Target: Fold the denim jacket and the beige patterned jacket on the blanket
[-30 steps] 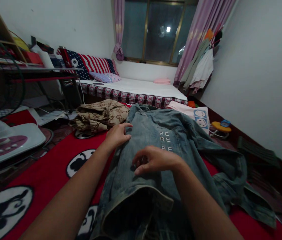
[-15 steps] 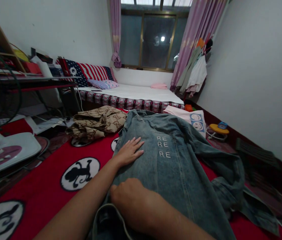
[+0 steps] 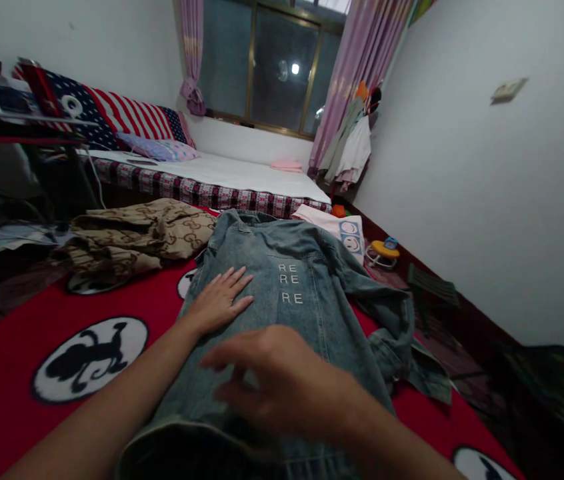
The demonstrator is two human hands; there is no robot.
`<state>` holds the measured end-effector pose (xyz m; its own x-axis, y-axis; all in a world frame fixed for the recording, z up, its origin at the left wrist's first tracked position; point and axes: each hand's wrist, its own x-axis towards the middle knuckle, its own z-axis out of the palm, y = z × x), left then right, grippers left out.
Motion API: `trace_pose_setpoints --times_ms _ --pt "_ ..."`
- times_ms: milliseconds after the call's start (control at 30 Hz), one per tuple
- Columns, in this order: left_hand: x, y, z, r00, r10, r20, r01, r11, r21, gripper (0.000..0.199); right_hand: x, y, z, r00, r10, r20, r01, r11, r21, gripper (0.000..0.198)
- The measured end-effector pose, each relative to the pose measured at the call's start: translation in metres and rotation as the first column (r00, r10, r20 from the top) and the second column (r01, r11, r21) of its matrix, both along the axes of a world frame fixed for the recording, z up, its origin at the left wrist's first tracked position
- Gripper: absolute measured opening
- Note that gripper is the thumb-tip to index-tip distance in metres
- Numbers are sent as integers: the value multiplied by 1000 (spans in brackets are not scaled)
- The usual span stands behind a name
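Denim jacket [image 3: 267, 300] spread on the red blanket [image 3: 12, 373], seen from where I stand. Left hand [image 3: 221, 300]: flat on the cloth, fingers parted, gripping nothing. Right hand [image 3: 272, 373]: blurred near the raised hem [image 3: 212, 428], thumb and fingers apart; contact uncertain. Likely faults: a dragging palm could wrinkle the cloth; pressure on the bent sleeve [image 3: 387, 303] could crease it.

From my remote station I record a red printed blanket [image 3: 7, 373] bearing a denim jacket [image 3: 297, 313], laid out; a crumpled brown garment [image 3: 147, 230] at its left; a pink cloth [image 3: 329, 223] at its far right.
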<state>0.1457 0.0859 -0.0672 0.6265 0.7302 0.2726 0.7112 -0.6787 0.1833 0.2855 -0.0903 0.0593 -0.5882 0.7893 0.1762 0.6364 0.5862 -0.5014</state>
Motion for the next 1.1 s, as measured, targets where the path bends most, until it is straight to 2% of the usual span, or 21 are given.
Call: trace_pose_setpoints --times_ms 67,100,133,200,267,300,367,433,500,533,600,667,700,767,800,867,933,967,1000,1033,1100 --pt "0 0 -1 1000 3 13 -3 1000 7 60 46 3 -5 949 -282 -141 293 954 60 28" --pt "0 0 -1 1000 1 19 -1 1000 10 60 73 4 -10 898 -411 -157 433 889 147 29" --pt "1 0 -2 1000 -3 26 2 1000 12 59 100 4 -16 827 -544 -140 561 790 246 33" --pt "1 0 -2 999 -9 43 8 1000 20 58 154 0 -28 595 -801 -66 746 520 415 48" --pt "2 -1 -3 998 -10 66 8 1000 28 57 198 -8 -41 280 -958 62 857 279 434 71" --pt "2 -1 -3 997 -8 74 5 1000 30 57 214 -14 -48 166 -973 159 897 217 386 77" --pt "3 -2 -3 997 -2 81 -1 1000 31 56 240 -25 -61 87 -931 353 947 188 261 72" --pt "3 -3 -3 997 7 75 -9 999 31 56 260 -33 -71 165 -887 432 961 243 133 51" --pt "3 -4 -3 997 9 78 -12 999 37 56 279 -33 -70 250 -909 334 961 274 28 32" --pt "4 -4 -3 996 8 88 -12 999 44 54 289 -30 -65 241 -943 228 969 245 -10 28" --pt "4 -5 -1 991 -1 130 -7 998 64 50 303 -16 -41 101 -994 -52 994 103 -35 31" --pt "5 -7 3 977 -63 205 44 994 99 41 302 7 -5 -28 -935 -354 999 -41 31 40" --pt "5 -9 6 961 -116 252 85 988 132 37 293 21 14 5 -862 -508 992 -59 110 43" --pt "3 -15 13 910 -250 331 182 958 223 30 255 48 49 130 -787 -604 976 -7 218 44" --pt "2 -19 17 881 -315 352 224 935 275 29 228 59 62 223 -741 -633 958 47 283 40" --pt "-1 -28 24 842 -409 353 281 889 360 27 163 70 76 646 -560 -518 761 420 495 38" --pt "-4 -37 29 830 -456 320 311 856 414 26 98 65 75 900 -368 -236 434 687 582 43" --pt "-5 -40 30 833 -460 307 306 846 436 26 70 57 68 957 -273 -93 278 789 547 45" --pt "-6 -43 31 838 -456 299 293 840 457 25 49 47 58 984 -181 -1 157 855 495 38" --pt "-6 -44 30 843 -451 292 282 834 474 24 34 36 45 993 -116 36 89 896 435 28" --pt "-5 -44 29 852 -443 278 271 829 489 22 27 15 14 991 -129 41 107 933 343 22"
